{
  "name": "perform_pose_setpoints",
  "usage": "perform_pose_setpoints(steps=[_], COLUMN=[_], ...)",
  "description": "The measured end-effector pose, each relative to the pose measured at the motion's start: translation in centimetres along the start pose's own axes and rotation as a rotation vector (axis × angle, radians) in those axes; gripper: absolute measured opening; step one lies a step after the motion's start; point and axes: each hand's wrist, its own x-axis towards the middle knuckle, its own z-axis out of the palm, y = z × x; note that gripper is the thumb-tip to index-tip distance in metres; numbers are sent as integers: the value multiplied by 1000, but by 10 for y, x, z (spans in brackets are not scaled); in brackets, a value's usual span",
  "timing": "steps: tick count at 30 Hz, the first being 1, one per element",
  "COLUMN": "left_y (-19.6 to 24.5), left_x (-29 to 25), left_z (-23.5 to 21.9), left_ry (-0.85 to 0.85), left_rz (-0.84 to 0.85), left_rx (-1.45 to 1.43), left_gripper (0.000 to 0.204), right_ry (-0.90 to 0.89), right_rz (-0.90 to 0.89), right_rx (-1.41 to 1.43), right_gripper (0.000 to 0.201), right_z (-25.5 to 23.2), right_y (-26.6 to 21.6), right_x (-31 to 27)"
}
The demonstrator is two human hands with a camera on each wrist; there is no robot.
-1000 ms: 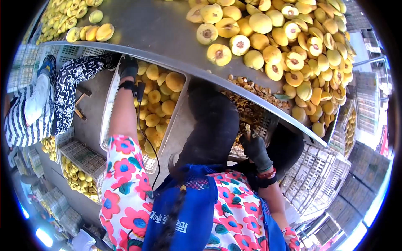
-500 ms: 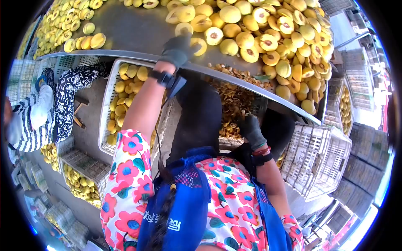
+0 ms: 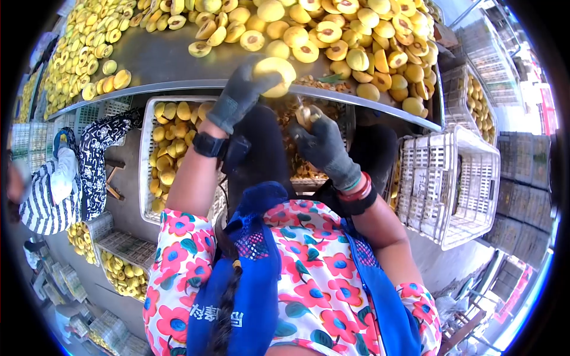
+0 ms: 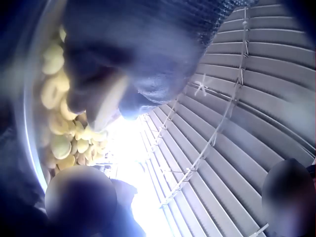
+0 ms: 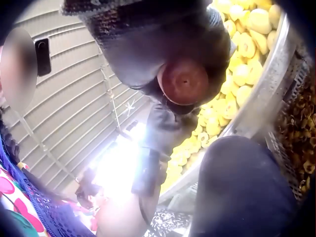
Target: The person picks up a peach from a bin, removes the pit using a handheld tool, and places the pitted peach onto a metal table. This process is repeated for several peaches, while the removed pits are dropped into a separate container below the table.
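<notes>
Yellow fruit half (image 3: 276, 66) is held in the left hand (image 3: 233, 99), above the near edge of the metal table (image 3: 169, 56) and to the left of the right hand (image 3: 328, 153). Both hands are gloved and are kept apart from each other. The fruit half is pinched between thumb and fingers of the left hand; a small brown tool (image 3: 305, 116) is gripped by the right hand, near the pit pile (image 3: 306, 169).

In the head view, both hands, the fruit heap (image 3: 356, 35) and the fruit crate (image 3: 145, 155) are shown together. In the left wrist view, the slatted roof (image 4: 247, 123) is shown, and the fruit half is seen nearly edge-on. In the right wrist view, a round reddish-brown end (image 5: 183, 81) with a dark central mark is exposed within the right hand's grip.

Compared with the frame half a second earlier, the left hand has been drawn back from the table with the fruit half, and the right hand has been raised.

In the head view, a broad face is turned toward the camera and the outline is nearly round; in the left wrist view, the long axis is slanted from upper right to lower left.
</notes>
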Motion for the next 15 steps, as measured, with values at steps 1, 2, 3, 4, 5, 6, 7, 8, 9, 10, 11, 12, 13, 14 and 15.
perform_pose_setpoints(steps=[1,2,3,4,5,6,7,8,9,10,11,12,13,14,15], left_y=[4,7,4,0,-4,-1,6,10,13,15,18,22,24,20,11], left_x=[-8,-15,-21,-25,-28,-32,-40,-44,-46,-50,-54,-57,-59,-59,-58], left_z=[10,17,23,28,34,40,49,57,63,68,74,80,84,87,88], left_ry=[2,2,-3,10,22,35,54,72,91,111,142,174,205,229,252], left_rz=[0,0,55,122,188,255,216,259,303,342,356,371,386,401,415], left_rx=[-24,-49,68,97,127,157,27,65,103,145,177,211,244,256,269], left_gripper=[42,42,35,35,35,35,39,39,40,41,40,40,39,39,38], right_ry=[1,39,77,113,109,124,138,152,164,175,185,173,162,150,133], right_rz=[-29,-35,-43,-49,-33,-36,-39,-43,-44,-43,-44,-38,-32,-26,-17], right_rx=[-32,-27,-20,-15,12,5,-3,-12,-26,-35,-47,-61,-75,-89,-53], right_gripper=[20,20,21,21,21,21,21,21,20,20,20,19,19,19,18], right_z=[-4,-5,-5,-6,-9,-10,-11,-12,-12,-11,-11,-12,-13,-14,-14], right_y=[-5,-9,-12,-14,-14,-14,-11,-9,-8,-5,-5,-7,-9,-11,-11], right_x=[1,0,-2,-4,-7,-10,-13,-16,-19,-21,-24,-26,-27,-29,-31])
